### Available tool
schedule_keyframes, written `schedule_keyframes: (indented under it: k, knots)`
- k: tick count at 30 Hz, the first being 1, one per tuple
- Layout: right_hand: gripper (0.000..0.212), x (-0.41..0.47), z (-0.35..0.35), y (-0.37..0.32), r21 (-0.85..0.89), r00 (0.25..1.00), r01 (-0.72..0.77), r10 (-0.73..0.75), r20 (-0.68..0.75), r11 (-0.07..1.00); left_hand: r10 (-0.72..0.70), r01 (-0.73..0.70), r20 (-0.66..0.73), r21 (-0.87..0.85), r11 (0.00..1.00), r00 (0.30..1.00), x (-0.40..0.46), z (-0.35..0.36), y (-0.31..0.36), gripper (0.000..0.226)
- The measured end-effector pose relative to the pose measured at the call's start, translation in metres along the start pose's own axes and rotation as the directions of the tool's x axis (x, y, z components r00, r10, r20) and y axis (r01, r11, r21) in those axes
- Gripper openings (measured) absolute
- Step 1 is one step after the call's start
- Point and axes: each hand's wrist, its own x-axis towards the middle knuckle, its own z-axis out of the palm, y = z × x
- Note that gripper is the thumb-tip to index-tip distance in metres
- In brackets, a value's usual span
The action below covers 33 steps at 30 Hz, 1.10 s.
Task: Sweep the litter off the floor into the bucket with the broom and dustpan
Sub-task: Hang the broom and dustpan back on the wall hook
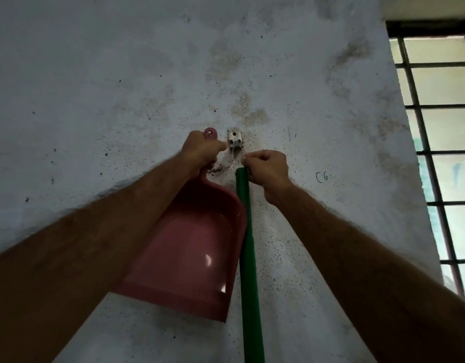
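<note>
Both hands were up at the wall, one on each tool. Our left hand point(200, 150) was clenched round the dustpan handle, fingers wrapped, with the handle's round hanging eye point(210, 132) poking out above the fist. Our right hand point(268, 167) was curled at the top of the broom handle point(248, 244), fingertips pinching what looked like a thin pale string loop point(234, 158) running up to the hook point(235, 139). We couldn't tell whether the string was tied to the broom or already off the hook.

Our read: both tools lived on the wall, hung from that one fitting, and we were holding each at its very top because that's where the hanging points sit. Unhooking or re-hanging, we couldn't say; no litter, floor or bucket was in view, so task progress couldn't be judged.

The dustpan point(189, 252) was pink moulded plastic, glossy, with a narrow neck flaring to a wide flat scoop with raised side walls, mouth down and tilted slightly left. It lay close against the wall, its right edge touching the broom handle. Broom handle: smooth green tube, round end cap, near-vertical, running off the bottom edge; the bristles were out of view.

The hook was a small pale square plate with one screw. The wall point(95, 74) was rough whitewashed plaster, stained and speckled with dark spots, thickest round the hook. A barred window point(435, 127) sat at the wall's right edge.
</note>
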Motion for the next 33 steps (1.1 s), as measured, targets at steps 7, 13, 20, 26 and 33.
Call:
schedule_keyframes:
  k: [7,13,20,26,33]
  knots:
    - [0.021,-0.037,0.0,-0.021,-0.201,0.953,0.3,-0.301,0.026,0.933,-0.081,0.147,0.348,-0.167,0.975,0.934,-0.024,-0.033,0.004,0.023]
    - [0.071,-0.08,0.012,-0.039,-0.42,0.901,0.18,0.022,0.434,0.889,-0.06,0.191,0.462,-0.242,0.951,0.885,-0.045,-0.044,0.016,0.021]
    - [0.045,-0.086,0.008,-0.045,-0.382,0.9,0.225,-0.042,0.433,0.897,0.016,0.095,0.497,-0.198,0.976,0.868,-0.056,-0.034,0.037,0.019]
    - [0.042,-0.08,-0.016,-0.052,-0.253,0.895,0.015,0.1,0.435,0.967,0.03,0.138,0.7,-0.182,0.973,0.713,-0.052,-0.056,0.043,0.028]
    - [0.018,-0.086,-0.03,-0.062,0.273,0.732,-0.419,0.144,0.666,0.866,0.031,0.252,0.806,-0.222,0.942,0.592,-0.055,-0.054,0.027,0.044]
